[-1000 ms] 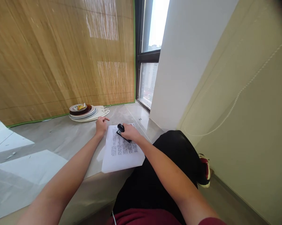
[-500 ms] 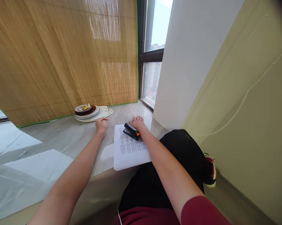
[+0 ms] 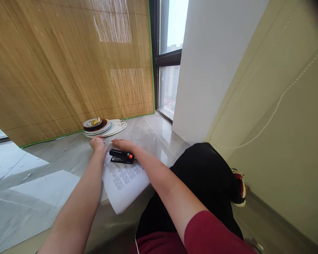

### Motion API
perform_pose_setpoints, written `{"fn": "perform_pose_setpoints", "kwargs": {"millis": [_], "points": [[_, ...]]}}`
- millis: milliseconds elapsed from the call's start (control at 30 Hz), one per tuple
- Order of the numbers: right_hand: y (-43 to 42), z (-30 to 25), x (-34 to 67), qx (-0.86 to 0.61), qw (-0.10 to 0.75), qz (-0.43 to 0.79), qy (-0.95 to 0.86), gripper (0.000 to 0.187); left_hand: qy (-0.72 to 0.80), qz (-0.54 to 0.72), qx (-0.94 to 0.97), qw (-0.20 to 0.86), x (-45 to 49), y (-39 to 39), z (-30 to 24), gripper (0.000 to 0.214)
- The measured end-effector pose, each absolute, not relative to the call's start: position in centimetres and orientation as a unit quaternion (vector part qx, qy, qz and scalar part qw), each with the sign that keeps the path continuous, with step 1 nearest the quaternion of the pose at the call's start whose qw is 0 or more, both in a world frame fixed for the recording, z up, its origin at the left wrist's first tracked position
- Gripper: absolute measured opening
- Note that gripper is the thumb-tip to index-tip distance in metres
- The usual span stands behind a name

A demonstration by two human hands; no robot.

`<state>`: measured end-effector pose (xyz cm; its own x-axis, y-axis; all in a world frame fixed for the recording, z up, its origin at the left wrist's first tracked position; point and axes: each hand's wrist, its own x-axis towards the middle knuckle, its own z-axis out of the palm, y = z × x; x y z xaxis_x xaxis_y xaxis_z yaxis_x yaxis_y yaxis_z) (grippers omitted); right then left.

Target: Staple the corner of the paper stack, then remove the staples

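Printed paper (image 3: 125, 192) lies slanted on the grey stone ledge, its near corner jutting past the front edge. A black stapler (image 3: 121, 157) with an orange patch rests on the paper's far part. My right hand (image 3: 124, 145) lies just beyond the stapler with its fingers stretched to the left, at the paper's far edge. Close by on the left, my left hand (image 3: 97, 144) is closed, near the paper's far left corner. That corner is partly covered by my wrist, and what the curled fingers hold, if anything, is hidden.
Stacked plates (image 3: 96, 127) and an oval white plate (image 3: 119, 126) stand behind my hands, against a bamboo blind (image 3: 74, 63). A window (image 3: 169, 84) and a white wall column (image 3: 214, 63) are at the right. My black-clad knee (image 3: 201, 176) is beside the ledge.
My right hand, the paper and the stapler have moved left and turned. My left hand has shifted slightly left and nearer. Both hands are now close together.
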<state>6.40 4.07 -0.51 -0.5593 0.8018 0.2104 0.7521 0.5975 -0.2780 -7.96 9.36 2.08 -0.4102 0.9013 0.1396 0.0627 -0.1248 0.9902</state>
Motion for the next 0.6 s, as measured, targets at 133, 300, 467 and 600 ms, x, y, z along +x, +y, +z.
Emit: {"fn": "perform_pose_setpoints", "kwargs": {"millis": [133, 300, 467, 600], "points": [[4.3, -0.3, 6.5, -0.414, 0.171, 0.089, -0.89, 0.04, 0.613, 0.61, 0.376, 0.333, -7.3, 9.2, 2.0, 0.013], [3.5, -1.0, 7.2, -0.402, 0.206, 0.094, -0.887, 0.041, 0.619, 0.618, 0.373, 0.309, -7.2, 8.9, 2.1, 0.012], [1.8, -1.3, 12.2, -0.467, 0.265, 0.099, -0.838, 0.039, 0.583, 0.626, 0.44, 0.272, -6.3, 8.4, 1.4, 0.016], [0.6, -1.2, 17.9, -0.548, 0.235, 0.088, -0.798, 0.034, 0.51, 0.571, 0.595, 0.245, -4.2, 7.4, 0.5, 0.021]]}}
